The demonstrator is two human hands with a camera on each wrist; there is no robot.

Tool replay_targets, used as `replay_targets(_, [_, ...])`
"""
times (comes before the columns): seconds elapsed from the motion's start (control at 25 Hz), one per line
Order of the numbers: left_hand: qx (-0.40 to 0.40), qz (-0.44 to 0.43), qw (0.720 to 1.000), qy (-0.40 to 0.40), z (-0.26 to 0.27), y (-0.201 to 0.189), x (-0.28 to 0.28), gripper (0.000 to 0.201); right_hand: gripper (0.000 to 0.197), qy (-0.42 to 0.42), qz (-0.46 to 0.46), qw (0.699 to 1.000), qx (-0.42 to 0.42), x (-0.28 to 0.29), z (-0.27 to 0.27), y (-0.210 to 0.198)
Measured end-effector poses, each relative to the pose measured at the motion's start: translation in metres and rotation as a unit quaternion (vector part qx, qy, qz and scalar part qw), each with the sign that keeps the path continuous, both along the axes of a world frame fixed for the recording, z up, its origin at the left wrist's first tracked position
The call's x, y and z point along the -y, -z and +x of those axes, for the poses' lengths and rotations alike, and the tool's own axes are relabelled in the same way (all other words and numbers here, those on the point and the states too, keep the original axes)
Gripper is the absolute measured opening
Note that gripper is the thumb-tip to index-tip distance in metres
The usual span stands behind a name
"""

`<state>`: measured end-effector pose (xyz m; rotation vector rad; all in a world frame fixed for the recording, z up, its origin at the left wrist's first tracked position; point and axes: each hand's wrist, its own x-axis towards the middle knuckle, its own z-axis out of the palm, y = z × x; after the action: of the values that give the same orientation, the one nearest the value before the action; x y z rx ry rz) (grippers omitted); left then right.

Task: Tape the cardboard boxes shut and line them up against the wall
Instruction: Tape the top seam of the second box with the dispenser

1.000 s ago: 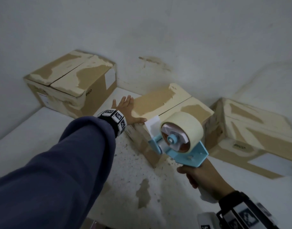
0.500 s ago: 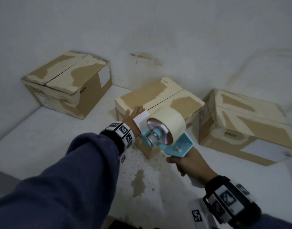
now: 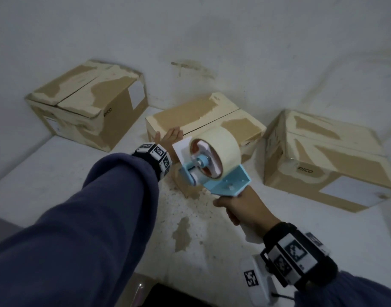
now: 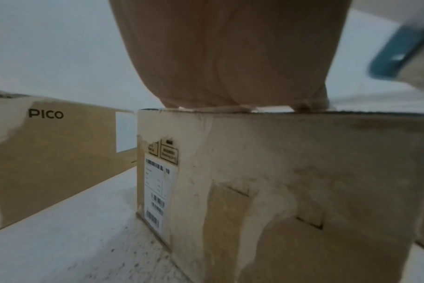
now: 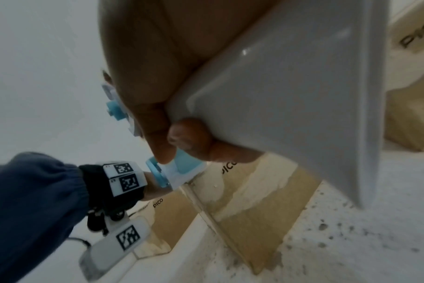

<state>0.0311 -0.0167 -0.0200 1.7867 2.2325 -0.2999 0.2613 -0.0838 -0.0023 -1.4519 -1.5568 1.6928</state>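
Three worn cardboard boxes stand on a white floor by the wall: left box (image 3: 86,103), middle box (image 3: 203,116), right box (image 3: 323,156). The middle box's top flaps are closed, with a dark seam between them. My left hand (image 3: 170,136) rests flat on the near top edge of the middle box (image 4: 278,172), palm (image 4: 230,53) down and fingers straight. My right hand (image 3: 236,207) grips the grey handle (image 5: 291,95) of a blue tape dispenser (image 3: 221,185) carrying a beige tape roll (image 3: 216,149). The dispenser hovers at the box's near edge, just right of my left hand.
The white wall (image 3: 212,41) runs close behind all three boxes. The floor (image 3: 190,229) in front is speckled with dirt and a brown stain. A gap separates the left box (image 4: 48,153) from the middle one.
My left hand slid from the middle box's left corner to its near top edge. The dispenser came in closer beside that hand.
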Motion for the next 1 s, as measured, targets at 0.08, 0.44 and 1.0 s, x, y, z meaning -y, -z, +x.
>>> replay_targets(0.08, [0.005, 0.025, 1.0, 0.008, -0.004, 0.01, -0.005, 0.064, 0.022, 0.009, -0.008, 1.0, 0.003, 0.011, 0.013, 0.006])
replay_targets(0.44, [0.071, 0.113, 0.991, 0.033, 0.021, 0.006, 0.036, 0.063, 0.025, 0.021, -0.05, 0.998, 0.011, 0.009, 0.02, 0.023])
replay_targets(1.0, [-0.002, 0.05, 0.997, 0.056, 0.024, 0.014, 0.046, 0.08, 0.019, 0.015, 0.01, 1.0, 0.021, 0.019, 0.04, 0.028])
